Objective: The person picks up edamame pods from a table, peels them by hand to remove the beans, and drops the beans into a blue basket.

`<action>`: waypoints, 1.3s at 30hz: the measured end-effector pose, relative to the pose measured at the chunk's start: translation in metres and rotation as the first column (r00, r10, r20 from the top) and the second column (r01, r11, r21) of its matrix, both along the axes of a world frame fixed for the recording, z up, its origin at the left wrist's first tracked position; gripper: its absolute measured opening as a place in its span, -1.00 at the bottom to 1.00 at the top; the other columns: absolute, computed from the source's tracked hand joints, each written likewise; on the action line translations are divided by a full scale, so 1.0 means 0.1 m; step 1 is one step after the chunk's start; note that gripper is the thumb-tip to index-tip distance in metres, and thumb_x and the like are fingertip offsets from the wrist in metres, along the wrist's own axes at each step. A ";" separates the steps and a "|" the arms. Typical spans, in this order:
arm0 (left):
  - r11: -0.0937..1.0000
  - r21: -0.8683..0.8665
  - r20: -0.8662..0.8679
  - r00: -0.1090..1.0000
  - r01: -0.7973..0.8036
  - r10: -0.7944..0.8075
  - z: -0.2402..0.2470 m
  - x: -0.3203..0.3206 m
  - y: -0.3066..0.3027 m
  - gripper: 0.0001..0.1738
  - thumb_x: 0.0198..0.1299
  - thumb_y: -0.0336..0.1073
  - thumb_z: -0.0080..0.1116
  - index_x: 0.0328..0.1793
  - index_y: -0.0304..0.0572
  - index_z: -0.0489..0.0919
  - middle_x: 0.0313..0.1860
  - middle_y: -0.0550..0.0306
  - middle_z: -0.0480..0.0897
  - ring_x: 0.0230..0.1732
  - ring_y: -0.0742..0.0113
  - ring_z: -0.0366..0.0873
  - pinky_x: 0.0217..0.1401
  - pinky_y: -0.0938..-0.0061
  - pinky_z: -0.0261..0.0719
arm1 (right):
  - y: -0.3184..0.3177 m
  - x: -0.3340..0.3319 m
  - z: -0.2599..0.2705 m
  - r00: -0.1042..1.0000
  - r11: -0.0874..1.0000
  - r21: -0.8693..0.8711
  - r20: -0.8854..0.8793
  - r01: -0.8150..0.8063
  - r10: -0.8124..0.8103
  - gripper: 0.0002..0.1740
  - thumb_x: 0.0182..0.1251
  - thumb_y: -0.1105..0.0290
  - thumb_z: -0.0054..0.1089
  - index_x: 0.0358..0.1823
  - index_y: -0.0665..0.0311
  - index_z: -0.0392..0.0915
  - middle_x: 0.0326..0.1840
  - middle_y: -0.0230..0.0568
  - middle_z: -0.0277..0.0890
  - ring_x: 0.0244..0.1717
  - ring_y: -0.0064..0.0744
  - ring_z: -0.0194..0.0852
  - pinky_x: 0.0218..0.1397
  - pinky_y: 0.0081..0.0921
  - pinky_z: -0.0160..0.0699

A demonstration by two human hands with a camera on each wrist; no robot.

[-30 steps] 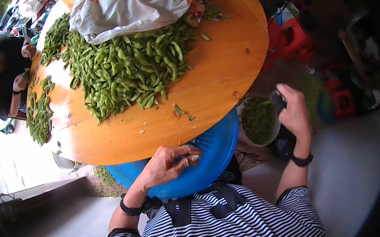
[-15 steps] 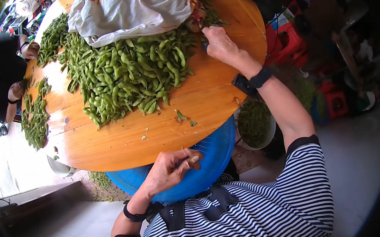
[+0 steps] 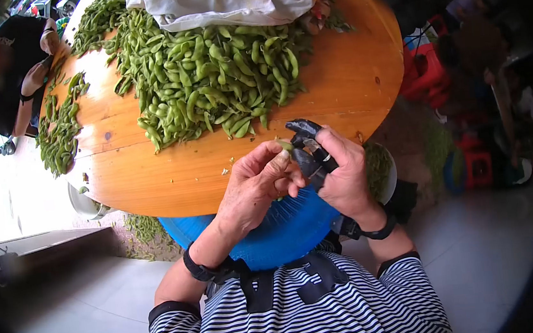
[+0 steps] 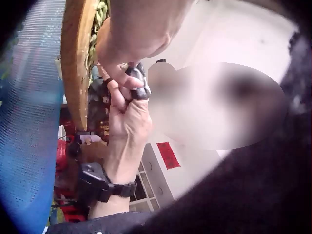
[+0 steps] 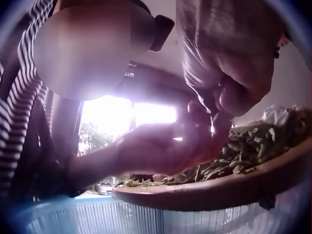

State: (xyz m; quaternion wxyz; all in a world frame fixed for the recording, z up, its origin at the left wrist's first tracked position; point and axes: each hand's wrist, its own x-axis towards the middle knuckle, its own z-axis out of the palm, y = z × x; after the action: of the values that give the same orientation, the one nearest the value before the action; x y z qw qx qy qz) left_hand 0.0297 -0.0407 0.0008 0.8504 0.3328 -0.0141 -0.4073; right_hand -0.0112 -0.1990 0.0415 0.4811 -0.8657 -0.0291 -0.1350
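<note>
My left hand (image 3: 252, 184) pinches a green soybean pod (image 3: 285, 145) between thumb and forefinger, over the near edge of the table. Just right of it, my right hand (image 3: 347, 171) grips a black two-part tool (image 3: 310, 165) with a silvery piece between its parts; I cannot tell its exact kind. One black end is right at the pod. The left wrist view shows the black tool (image 4: 139, 80) where the hands meet. Behind them, a big heap of soybean pods (image 3: 207, 82) lies on the round wooden table (image 3: 354, 81). Below is a blue mesh basket (image 3: 272, 230).
A whitish cloth (image 3: 225, 0) covers the back of the heap. More pods (image 3: 61, 132) lie at the left, by another person's hands (image 3: 33, 76). A bucket of green pieces (image 3: 379, 168) stands on the floor at the right, with red stools (image 3: 428, 77) beyond.
My right hand reached out to the heap's right side, then came back with the black tool to my left hand. My left hand rose from over the basket and now pinches a pod.
</note>
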 end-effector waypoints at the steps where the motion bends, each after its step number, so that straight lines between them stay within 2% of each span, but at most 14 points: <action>1: 0.999 0.010 0.012 0.999 -0.035 0.035 -0.01 -0.02 0.00 -0.79 0.44 -0.25 0.06 -0.01 -0.24 0.52 -0.33 0.07 0.66 -0.41 0.40 0.60 -0.32 0.60 0.58 | 0.01 -0.01 -0.04 0.988 0.982 -0.180 0.154 0.055 -0.027 -0.62 0.01 0.59 0.34 -0.06 0.39 0.54 -0.37 -0.24 0.44 -0.43 -0.47 0.46 -0.35 -0.49 0.47; 3: 0.997 0.035 0.021 0.998 -0.067 0.066 -0.05 -0.04 0.04 -0.82 0.43 -0.28 0.05 -0.02 -0.24 0.54 -0.36 0.10 0.65 -0.43 0.40 0.59 -0.37 0.60 0.54 | 0.03 -0.03 -0.09 0.988 0.982 -0.183 0.153 0.056 -0.028 -0.65 0.03 0.57 0.31 -0.08 0.38 0.54 -0.35 -0.19 0.41 -0.44 -0.36 0.45 -0.36 -0.49 0.44; 5: 0.993 0.063 0.027 0.995 -0.102 0.100 -0.04 -0.04 0.09 -0.84 0.43 -0.32 0.05 -0.03 -0.24 0.56 -0.39 0.12 0.65 -0.45 0.41 0.59 -0.43 0.60 0.51 | 0.01 -0.04 -0.11 1.000 0.996 0.094 -0.022 0.014 -0.012 -0.68 0.07 0.56 0.29 -0.10 0.40 0.54 -0.38 -0.25 0.42 -0.44 -0.49 0.39 -0.39 -0.55 0.38; 6: 0.983 0.150 0.126 0.988 -0.102 0.083 0.00 -0.04 0.12 -0.85 0.42 -0.32 0.06 -0.06 -0.25 0.57 -0.42 0.17 0.61 -0.49 0.47 0.52 -0.46 0.61 0.45 | -0.01 -0.06 0.03 0.955 0.955 0.291 -0.295 0.054 0.036 -0.74 0.10 0.60 0.21 -0.13 0.42 0.54 -0.41 -0.37 0.37 -0.41 -0.66 0.30 -0.40 -0.64 0.30; 9: 0.955 0.282 0.286 0.958 -0.090 0.006 0.00 -0.04 0.17 -0.84 0.41 -0.33 0.09 -0.13 -0.28 0.59 -0.48 0.26 0.54 -0.53 0.57 0.40 -0.50 0.64 0.34 | -0.15 -0.13 0.00 0.858 0.868 0.496 -0.451 0.014 0.244 -0.78 0.11 0.65 0.14 -0.17 0.44 0.55 -0.43 -0.44 0.30 -0.37 -0.75 0.22 -0.39 -0.69 0.27; 20: 0.801 0.558 0.562 0.809 -0.217 -0.172 -0.05 -0.12 0.19 -0.85 0.36 -0.35 0.18 -0.20 -0.32 0.60 -0.58 0.38 0.42 -0.55 0.65 0.30 -0.52 0.66 0.26 | -0.16 -0.19 -0.03 0.890 0.884 0.461 -0.368 -0.076 0.269 -0.84 0.10 0.64 0.11 -0.25 0.51 0.47 -0.46 -0.37 0.27 -0.40 -0.67 0.22 -0.35 -0.62 0.25; 23: 0.763 0.571 0.684 0.689 -0.302 -0.239 -0.01 -0.11 0.22 -0.81 0.38 -0.31 0.16 -0.20 -0.31 0.61 -0.59 0.36 0.45 -0.58 0.64 0.28 -0.55 0.66 0.23 | -0.18 -0.20 -0.07 0.908 0.884 0.458 -0.322 -0.099 0.268 -0.69 0.25 0.34 0.29 -0.28 0.52 0.51 -0.52 -0.41 0.27 -0.48 -0.69 0.21 -0.43 -0.65 0.23; 25: 0.937 0.340 0.250 0.952 0.083 -0.175 -0.05 -0.09 0.25 -0.78 0.40 -0.26 0.11 -0.20 -0.29 0.61 -0.57 0.31 0.48 -0.61 0.62 0.24 -0.58 0.65 0.17 | -0.27 -0.23 -0.20 0.809 0.587 0.806 -0.299 -0.070 0.506 -0.28 0.19 -0.19 0.34 -0.22 0.50 0.53 -0.58 -0.49 0.24 -0.57 -0.75 0.17 -0.54 -0.70 0.17; 28: 0.989 0.030 -0.021 0.989 0.146 -0.145 -0.17 -0.13 0.18 -0.73 0.42 -0.17 0.10 -0.22 -0.21 0.61 -0.63 0.34 0.44 -0.65 0.60 0.21 -0.60 0.67 0.10 | -0.26 -0.21 -0.33 0.808 0.387 0.918 -0.159 -0.090 0.567 0.01 -0.04 -0.50 0.22 -0.11 0.50 0.51 -0.61 -0.57 0.23 -0.62 -0.82 0.14 -0.62 -0.75 0.10; 31: 0.994 0.015 -0.043 0.993 0.108 -0.108 -0.15 -0.16 0.16 -0.77 0.41 -0.22 0.10 -0.19 -0.25 0.58 -0.53 0.27 0.50 -0.62 0.61 0.22 -0.59 0.66 0.13 | -0.22 -0.23 -0.29 0.826 0.448 0.891 -0.199 -0.072 0.528 0.04 -0.04 -0.50 0.22 -0.02 0.49 0.48 -0.59 -0.57 0.25 -0.60 -0.85 0.16 -0.59 -0.79 0.12; 35: 0.987 0.151 0.143 0.987 0.052 -0.074 -0.11 -0.21 0.15 -0.85 0.37 -0.30 0.16 -0.17 -0.24 0.58 -0.51 0.29 0.53 -0.60 0.61 0.28 -0.56 0.67 0.20 | -0.17 -0.27 -0.19 0.873 0.635 0.770 -0.268 -0.061 0.408 -0.24 0.17 -0.22 0.34 -0.06 0.46 0.52 -0.53 -0.49 0.32 -0.53 -0.75 0.27 -0.48 -0.73 0.26; 37: 0.904 0.377 0.581 0.811 -0.202 -0.061 -0.14 -0.27 0.11 -0.93 0.31 -0.39 0.22 -0.19 -0.23 0.59 -0.48 0.31 0.55 -0.57 0.58 0.35 -0.52 0.65 0.29 | -0.10 -0.29 -0.15 0.923 0.899 0.434 -0.317 -0.063 0.218 -0.64 0.28 0.26 0.32 -0.11 0.44 0.54 -0.45 -0.36 0.38 -0.41 -0.61 0.36 -0.33 -0.63 0.37; 38: 0.820 0.505 0.636 0.758 -0.271 -0.141 -0.12 -0.26 0.12 -0.92 0.27 -0.44 0.26 -0.26 -0.27 0.58 -0.50 0.31 0.54 -0.54 0.55 0.42 -0.49 0.63 0.35 | -0.07 -0.30 -0.15 0.946 0.925 0.376 -0.272 -0.062 0.174 -0.80 0.18 0.57 0.17 -0.16 0.45 0.52 -0.39 -0.23 0.39 -0.35 -0.45 0.42 -0.25 -0.55 0.41; 39: 0.818 0.508 0.634 0.760 -0.271 -0.142 -0.08 -0.25 0.12 -0.92 0.27 -0.44 0.26 -0.26 -0.27 0.58 -0.50 0.31 0.54 -0.54 0.55 0.42 -0.49 0.63 0.35 | -0.05 -0.30 -0.16 0.946 0.923 0.379 -0.273 -0.062 0.176 -0.80 0.18 0.57 0.17 -0.16 0.45 0.52 -0.39 -0.23 0.39 -0.35 -0.45 0.42 -0.25 -0.55 0.41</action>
State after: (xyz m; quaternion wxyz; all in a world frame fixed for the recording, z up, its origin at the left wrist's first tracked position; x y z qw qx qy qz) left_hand 0.0044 -0.0287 -0.0075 0.6660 0.6916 -0.1715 -0.2208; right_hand -0.0416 -0.2035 0.0256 0.6397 -0.7680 0.0173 0.0258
